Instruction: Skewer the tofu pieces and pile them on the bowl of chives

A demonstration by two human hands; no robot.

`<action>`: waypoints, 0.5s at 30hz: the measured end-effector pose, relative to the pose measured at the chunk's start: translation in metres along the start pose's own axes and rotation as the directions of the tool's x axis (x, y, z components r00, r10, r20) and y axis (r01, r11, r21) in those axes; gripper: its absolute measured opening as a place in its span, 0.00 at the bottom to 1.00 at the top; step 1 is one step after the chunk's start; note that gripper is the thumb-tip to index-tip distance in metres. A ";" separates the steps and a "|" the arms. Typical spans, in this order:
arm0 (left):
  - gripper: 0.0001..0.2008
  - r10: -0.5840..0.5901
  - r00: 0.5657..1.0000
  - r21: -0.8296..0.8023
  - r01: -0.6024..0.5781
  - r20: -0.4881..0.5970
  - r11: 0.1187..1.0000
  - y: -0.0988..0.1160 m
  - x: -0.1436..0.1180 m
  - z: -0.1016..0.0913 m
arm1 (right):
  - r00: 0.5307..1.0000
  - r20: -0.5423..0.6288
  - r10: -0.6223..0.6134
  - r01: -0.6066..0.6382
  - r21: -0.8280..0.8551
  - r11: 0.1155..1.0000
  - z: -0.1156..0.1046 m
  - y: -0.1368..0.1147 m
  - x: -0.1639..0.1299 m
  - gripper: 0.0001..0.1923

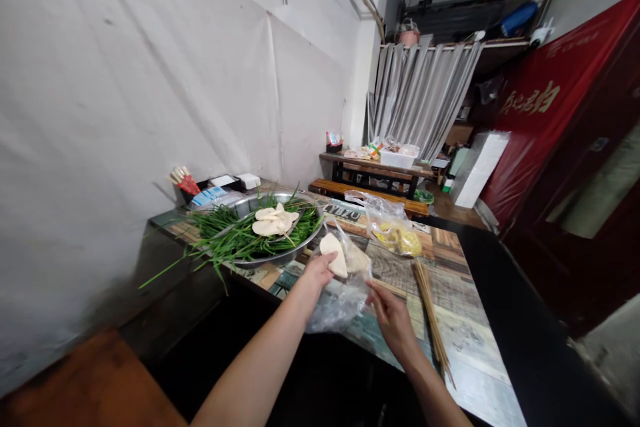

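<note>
With the thumb and fingers of my left hand (319,271) closed on its lower edge, I hold a pale slice (332,253) at the mouth of a clear bag (340,307). My right hand (390,310) has its fingers narrowed to a pinch on the bag's edge at the slice's four o'clock. The bag's crumpled plastic fills the space between my hands. At ten o'clock sits a bowl (280,259) of greens (215,240), stacked slices (274,219) on top; at one, a yellow-filled bag (397,240); at three, skewers (431,313) on the table (467,293).
</note>
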State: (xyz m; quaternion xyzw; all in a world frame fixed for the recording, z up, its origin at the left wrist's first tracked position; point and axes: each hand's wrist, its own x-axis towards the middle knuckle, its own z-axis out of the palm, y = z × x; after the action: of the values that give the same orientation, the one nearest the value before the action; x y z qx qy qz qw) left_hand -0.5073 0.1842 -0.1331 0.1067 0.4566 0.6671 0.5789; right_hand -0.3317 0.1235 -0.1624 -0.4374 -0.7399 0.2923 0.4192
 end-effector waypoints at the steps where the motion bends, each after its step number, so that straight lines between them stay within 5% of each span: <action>1: 0.13 0.019 1.000 -0.013 -0.019 0.003 1.000 -0.001 -0.010 -0.010 | 1.000 0.015 0.010 -0.011 0.035 0.999 -0.003 -0.004 -0.011 0.22; 6: 0.19 0.211 0.961 -0.077 -0.200 0.176 0.977 -0.005 -0.053 -0.026 | 0.952 0.232 0.199 -0.255 0.249 0.934 -0.011 -0.020 -0.078 0.18; 10: 0.20 0.310 0.913 -0.101 -0.293 0.267 0.951 -0.006 -0.060 -0.006 | 0.974 0.139 0.179 -0.202 0.179 0.963 -0.014 -0.018 -0.106 0.18; 15: 0.16 0.301 0.915 -0.118 -0.279 0.270 0.953 -0.010 -0.061 0.012 | 0.969 0.113 0.221 -0.234 0.117 0.965 -0.026 -0.015 -0.103 0.22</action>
State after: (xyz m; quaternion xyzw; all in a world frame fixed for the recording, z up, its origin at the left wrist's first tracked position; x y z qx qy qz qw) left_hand -0.4736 0.1356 -0.1105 0.2458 0.3213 0.7402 0.5371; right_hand -0.2881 0.0266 -0.1752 -0.4765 -0.6840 0.4072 0.3732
